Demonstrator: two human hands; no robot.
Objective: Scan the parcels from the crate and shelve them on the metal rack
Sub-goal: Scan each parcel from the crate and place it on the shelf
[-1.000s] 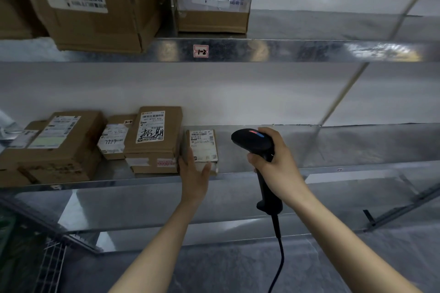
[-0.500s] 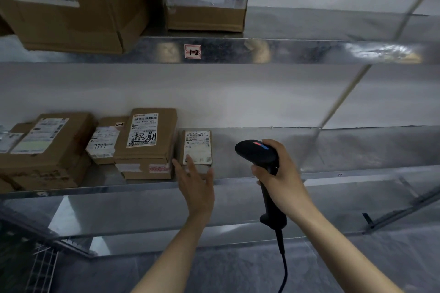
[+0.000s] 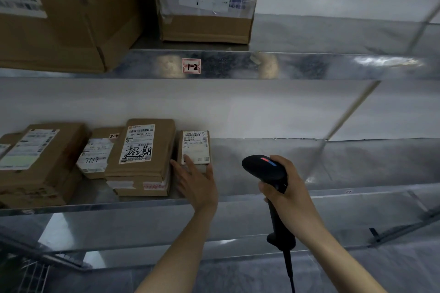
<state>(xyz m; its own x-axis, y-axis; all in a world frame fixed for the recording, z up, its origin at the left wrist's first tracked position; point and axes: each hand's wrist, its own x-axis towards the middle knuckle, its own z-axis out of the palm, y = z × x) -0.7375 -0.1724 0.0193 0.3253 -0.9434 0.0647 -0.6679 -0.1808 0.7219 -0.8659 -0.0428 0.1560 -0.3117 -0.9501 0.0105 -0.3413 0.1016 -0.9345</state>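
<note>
The small parcel (image 3: 195, 150) lies on the middle shelf of the metal rack (image 3: 357, 194), near the front edge. Its white label has bar codes and the print "P021". The left hand (image 3: 197, 183) reaches up to it. Its fingers (image 3: 189, 164) are straight and spread, not curled, and the tips touch the near end of the small parcel.

The right hand (image 3: 289, 188) is clenched round the handle of a black scanner (image 3: 264, 169), held just to the right of the small parcel. The scanner has a red and blue strip on top, and its cord (image 3: 289, 266) hangs down.

Just left of the small parcel sits a flat brown parcel (image 3: 142, 150). Its label reads "507-N705 A26" and has big black hand-drawn signs on it. Behind that is another parcel (image 3: 97, 152) with "2-4" on a little sticker and what looks like "7917" in pen. A bigger box (image 3: 40, 166) lies further left.

A small tag (image 3: 191, 66) on the upper shelf edge says "1-2". Above it stand a large box (image 3: 71, 12) with "67" showing and a taped box (image 3: 207, 24) whose label is too blurred to read.
</note>
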